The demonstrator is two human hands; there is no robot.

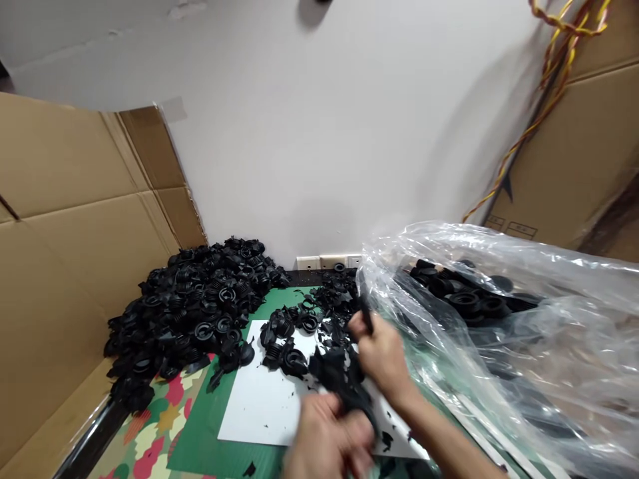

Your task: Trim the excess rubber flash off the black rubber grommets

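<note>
I count two bare hands in my head view. The left hand, blurred, has its fingers closed around a black piece; motion smear keeps me from telling whether it is one part or several. That piece sits over the white sheet, its long axis slanting from the hand up and to the left, ragged end pointing away. The right hand is curled tight on one slim black tool, which stands near upright, its top leaning slightly left.

I make out at least four loose black parts on the one sheet, which lies on one green mat. To the left is one heap, too many to count; behind the hands, uncounted black scraps. One clear plastic bag on the right holds several black rings.
</note>
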